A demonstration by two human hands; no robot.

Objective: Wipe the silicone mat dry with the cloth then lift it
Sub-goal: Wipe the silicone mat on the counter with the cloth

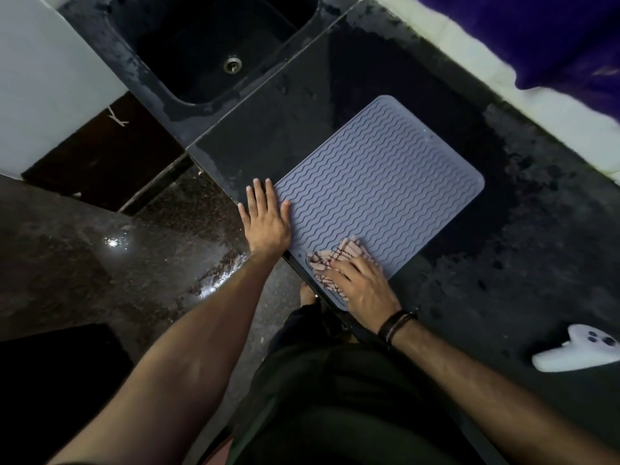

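A grey silicone mat (379, 189) with wavy ridges lies flat on the dark countertop (503, 263), its near corner at the counter's front edge. My left hand (266, 219) rests flat with spread fingers on the mat's left edge, holding nothing. A crumpled pink cloth (332, 263) with dark stripes sits on the mat's near corner. My right hand (360, 285) presses down on the cloth, fingers over it. A dark band circles my right wrist.
A dark sink (214, 45) with a metal drain (232, 64) lies beyond the mat to the left. A white game controller (577, 352) rests on the counter at the right. Purple fabric (553, 38) hangs at the top right. Wet shiny floor (134, 250) lies below left.
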